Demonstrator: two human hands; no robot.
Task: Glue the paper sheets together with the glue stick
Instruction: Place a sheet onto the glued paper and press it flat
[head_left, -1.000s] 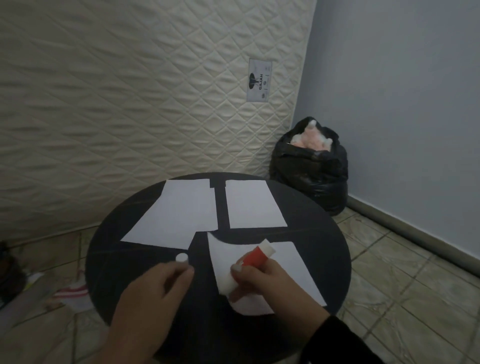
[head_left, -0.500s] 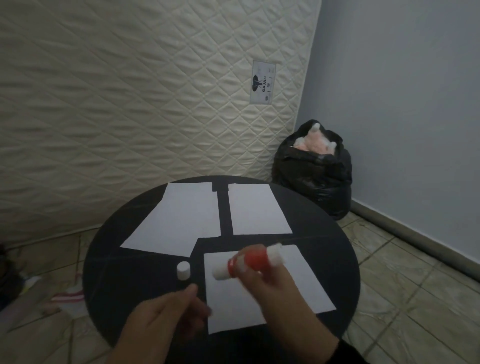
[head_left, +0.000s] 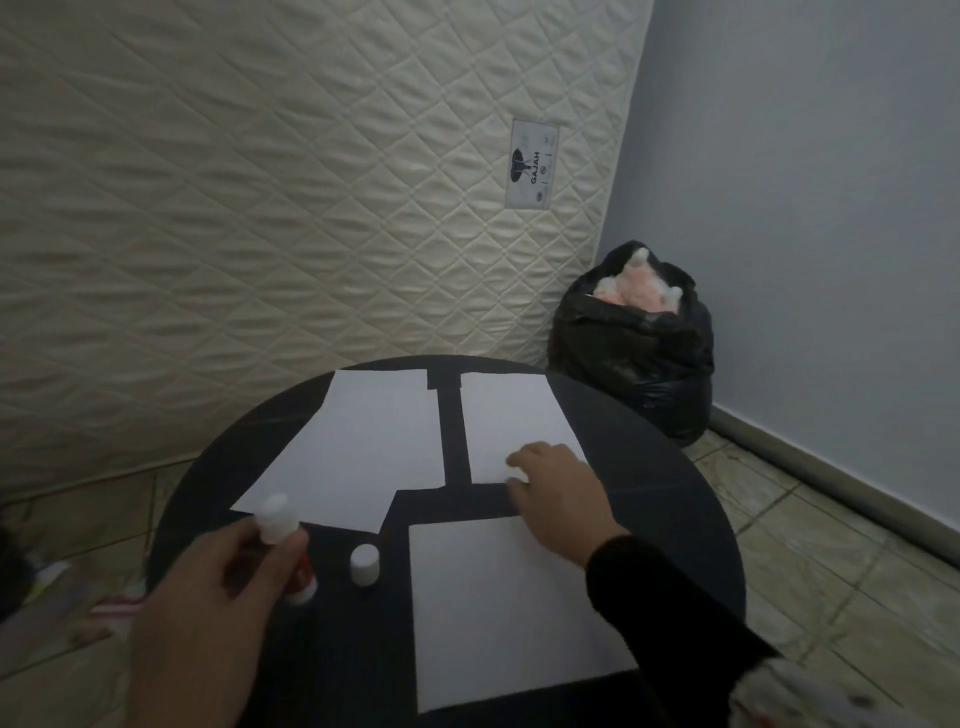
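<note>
Three white paper sheets lie on a round black table (head_left: 675, 499): a far left sheet (head_left: 358, 447), a far right sheet (head_left: 509, 415) and a near sheet (head_left: 498, 613). My left hand (head_left: 208, 608) grips the red and white glue stick (head_left: 288, 540) upright at the table's left. Its white cap (head_left: 364, 565) stands on the table just right of it. My right hand (head_left: 556, 493) reaches over the near sheet, fingers spread on the near edge of the far right sheet.
A quilted cream mattress (head_left: 311, 208) leans against the wall behind the table. A full black rubbish bag (head_left: 639, 343) stands on the tiled floor in the corner at the right. Clutter lies on the floor at the left.
The glue stick passed from my right hand to my left. My right hand moved forward onto the far right sheet. The near sheet now lies flat.
</note>
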